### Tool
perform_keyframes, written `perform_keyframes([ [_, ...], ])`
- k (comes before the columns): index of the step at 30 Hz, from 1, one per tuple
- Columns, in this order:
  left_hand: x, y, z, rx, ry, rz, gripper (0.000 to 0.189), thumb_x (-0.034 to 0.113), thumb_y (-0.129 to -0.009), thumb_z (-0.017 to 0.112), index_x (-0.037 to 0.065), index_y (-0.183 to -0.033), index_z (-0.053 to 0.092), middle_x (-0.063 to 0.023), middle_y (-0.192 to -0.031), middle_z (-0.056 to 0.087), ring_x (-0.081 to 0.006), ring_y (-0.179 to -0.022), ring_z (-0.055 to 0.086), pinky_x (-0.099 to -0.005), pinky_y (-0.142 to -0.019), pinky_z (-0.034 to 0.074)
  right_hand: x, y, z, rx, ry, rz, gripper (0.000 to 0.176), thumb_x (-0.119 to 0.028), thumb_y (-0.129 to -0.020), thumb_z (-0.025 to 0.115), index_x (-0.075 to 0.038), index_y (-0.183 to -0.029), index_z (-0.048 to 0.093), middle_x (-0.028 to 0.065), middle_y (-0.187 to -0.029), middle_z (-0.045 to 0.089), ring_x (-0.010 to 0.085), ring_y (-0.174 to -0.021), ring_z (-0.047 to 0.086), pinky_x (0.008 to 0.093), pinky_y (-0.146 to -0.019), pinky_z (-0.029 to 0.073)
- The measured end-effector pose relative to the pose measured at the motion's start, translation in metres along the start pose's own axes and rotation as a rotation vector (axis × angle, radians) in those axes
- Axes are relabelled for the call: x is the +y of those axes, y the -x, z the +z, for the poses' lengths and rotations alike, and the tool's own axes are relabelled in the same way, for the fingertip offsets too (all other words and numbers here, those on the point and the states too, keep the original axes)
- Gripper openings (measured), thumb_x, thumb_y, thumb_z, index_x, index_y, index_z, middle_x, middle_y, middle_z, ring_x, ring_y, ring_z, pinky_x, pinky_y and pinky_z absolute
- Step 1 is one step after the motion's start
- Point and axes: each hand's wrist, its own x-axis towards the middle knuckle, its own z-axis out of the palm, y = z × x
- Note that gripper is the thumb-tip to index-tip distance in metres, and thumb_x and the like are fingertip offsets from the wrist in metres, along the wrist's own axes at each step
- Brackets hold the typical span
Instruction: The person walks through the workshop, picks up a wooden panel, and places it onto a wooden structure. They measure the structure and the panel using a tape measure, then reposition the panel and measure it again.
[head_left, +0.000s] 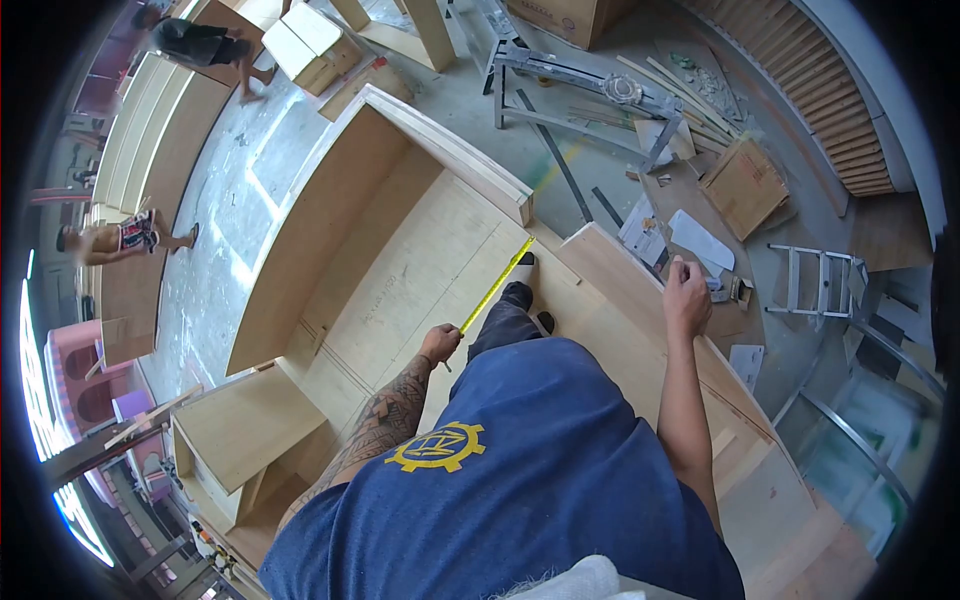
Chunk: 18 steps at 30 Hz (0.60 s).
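My left hand, at the end of a tattooed forearm, is closed round one end of a yellow tape measure. The extended blade runs up and right to the edge of a plywood panel, near my shoes. Something small and thin pokes out below that hand. My right hand is raised to the right above a wooden board, fingers curled together; whether it holds anything small is hidden. Beneath me lies a large plywood structure with a curved side wall and pencil-like lines on its surface.
Two people walk at the left beside curved wooden units. A metal sawhorse frame, cardboard, wood strips and a small stepladder stand or lie at the right. A plywood box is at lower left.
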Motion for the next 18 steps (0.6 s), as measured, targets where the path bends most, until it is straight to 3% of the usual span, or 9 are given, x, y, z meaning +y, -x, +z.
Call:
perform_keyframes([
  [13,0.018,-0.006,0.0,-0.031,0.019,-0.044,0.035,0.031,-0.088,0.058,0.002,-0.1,0.074,-0.0126,-0.08,0.072,-0.0238,-0.075,0.068,-0.0375,-0.069,0.053,-0.001,0.0,0.001,0.007,-0.002,0.013,0.039,-0.048,-0.096,0.055,-0.014,-0.1,0.072,0.0127,-0.092,0.074,0.0365,-0.088,0.07,0.0483,-0.074,0.052],
  [18,0.017,-0.013,-0.002,-0.029,-0.06,0.042,0.035,0.032,-0.088,0.059,0.002,-0.1,0.074,-0.0126,-0.08,0.073,-0.0244,-0.075,0.069,-0.0374,-0.07,0.054,-0.002,0.0,0.001,0.006,0.002,0.02,0.038,-0.048,-0.096,0.055,-0.014,-0.098,0.072,0.0123,-0.092,0.074,0.0362,-0.089,0.07,0.0478,-0.075,0.052],
])
